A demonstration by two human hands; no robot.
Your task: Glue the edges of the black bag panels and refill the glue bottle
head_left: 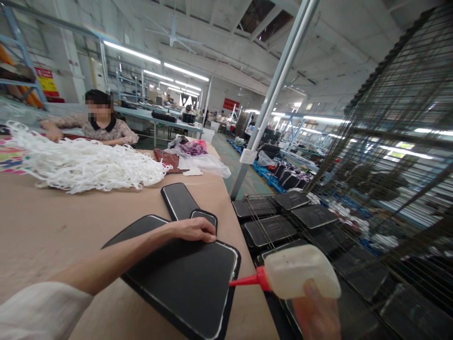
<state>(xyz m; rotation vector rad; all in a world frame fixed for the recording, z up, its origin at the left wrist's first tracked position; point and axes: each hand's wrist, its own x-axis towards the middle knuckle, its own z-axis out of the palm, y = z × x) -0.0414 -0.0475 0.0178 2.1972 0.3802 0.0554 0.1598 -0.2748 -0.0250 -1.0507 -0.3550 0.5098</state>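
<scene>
My right hand [314, 311] is wrapped round a cloudy squeeze bottle [300, 271] with a red nozzle, held on its side. The nozzle tip meets the right edge of a large black panel [184, 278], where a whitish line of glue runs along the border. My left hand [194, 230] reaches across that panel, its fingers curled closed on the far edge; the fingertips are partly hidden. Just beyond it, a small black panel [204, 216] overlaps a longer black panel [179, 200] on the table.
A brown-topped table [141, 200] carries a heap of white strips [95, 163] and plastic bags [208, 163]. Another person [102, 125] sits across it. On the right, a wire rack [269, 222] holds several black panels, near a metal post [269, 108].
</scene>
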